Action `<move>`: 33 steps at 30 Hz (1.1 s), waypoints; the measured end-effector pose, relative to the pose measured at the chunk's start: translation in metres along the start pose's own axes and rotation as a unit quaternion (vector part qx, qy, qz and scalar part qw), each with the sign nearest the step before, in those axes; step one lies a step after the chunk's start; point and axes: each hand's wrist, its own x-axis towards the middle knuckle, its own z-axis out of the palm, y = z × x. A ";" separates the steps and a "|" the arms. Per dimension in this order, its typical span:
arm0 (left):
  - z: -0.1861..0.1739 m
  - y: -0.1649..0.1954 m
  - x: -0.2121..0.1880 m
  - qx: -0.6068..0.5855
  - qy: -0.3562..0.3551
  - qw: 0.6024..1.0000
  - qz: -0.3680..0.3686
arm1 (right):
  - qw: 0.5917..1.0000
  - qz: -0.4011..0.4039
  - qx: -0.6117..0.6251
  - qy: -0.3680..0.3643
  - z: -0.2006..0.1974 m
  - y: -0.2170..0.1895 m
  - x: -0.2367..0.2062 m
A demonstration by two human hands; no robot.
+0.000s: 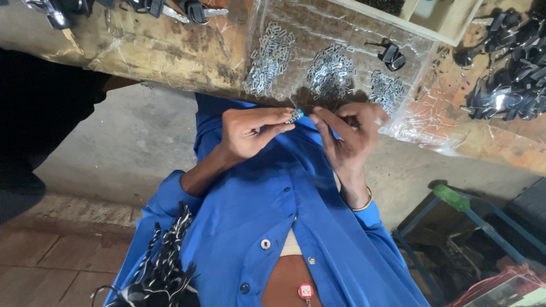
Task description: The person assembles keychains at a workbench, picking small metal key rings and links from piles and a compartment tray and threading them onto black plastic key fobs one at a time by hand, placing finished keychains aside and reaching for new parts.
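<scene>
Just below the edge of the wooden workbench (170, 51), both hands meet over a small metal part (294, 116); the left hand (250, 132) pinches it between thumb and fingertips, closed narrowly on it, seemingly to hold it steady at chest height; the right hand (350, 133) has its fingers curled in close, thumb and forefinger tips touching the same part from the other side, and whether it grips a second piece I cannot tell; both wrists are bent inward, forearms rising from blue sleeves (318, 227). On the workbench, just above the hands, a clear plastic sheet (409, 122) carries three heaps of small silvery metal clips (330, 71), probably kept within easy reach; a black key head (392, 55) lies beside them; further right along the workbench sits a pile of black key heads (512, 74).
</scene>
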 end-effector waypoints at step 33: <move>0.011 -0.006 0.000 -0.070 -0.010 0.995 -0.069 | 0.988 0.045 0.146 0.011 0.012 0.000 -0.012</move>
